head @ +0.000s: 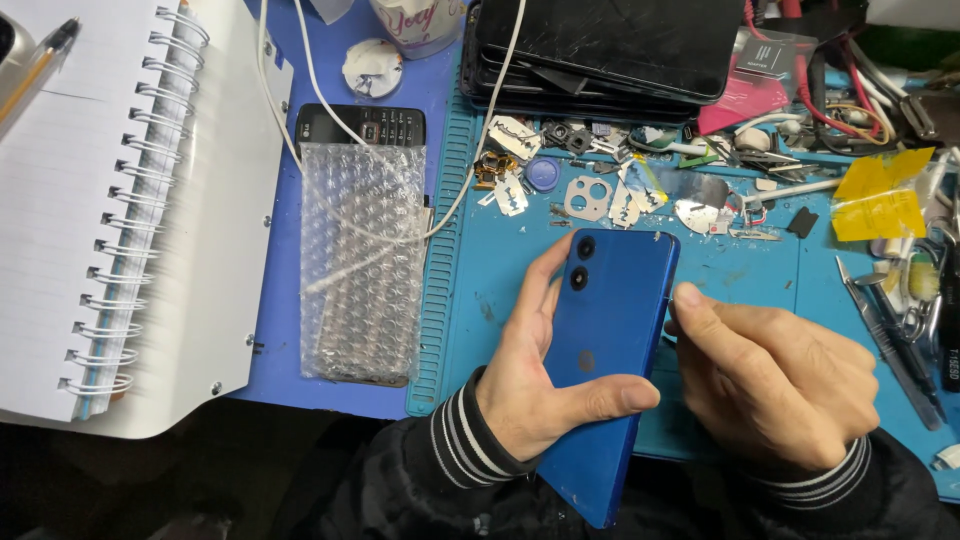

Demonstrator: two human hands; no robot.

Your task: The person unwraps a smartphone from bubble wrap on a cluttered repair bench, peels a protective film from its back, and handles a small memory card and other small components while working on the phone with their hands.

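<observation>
Left hand (540, 375): gripping the blue smartphone (610, 370) from its left edge; thumb lying across the back panel, fingers curling behind the upper left side.
Right hand (775, 385): curled narrow, fingertips pinching at the phone's right edge near the top; whether anything is sitting between the fingers cannot be told.
Blue smartphone: being held back-side up, tilted, above the blue work mat (740, 270); two camera lenses showing at its upper left corner; lower end hanging over the dark jacket sleeves.
Work mat: lying on the counter; carrying small metal parts and camera bezels (588, 197) just beyond the phone.
Left of mat: a bubble-wrap pouch (362, 265) lying partly over a black keypad phone (362, 124); a spiral notebook (120, 200) sitting further left.
Far edge: a stack of dark phones (600, 50) resting.
Right edge: tweezers (885, 335) and yellow tape (880, 195) lying well apart from the hands.
</observation>
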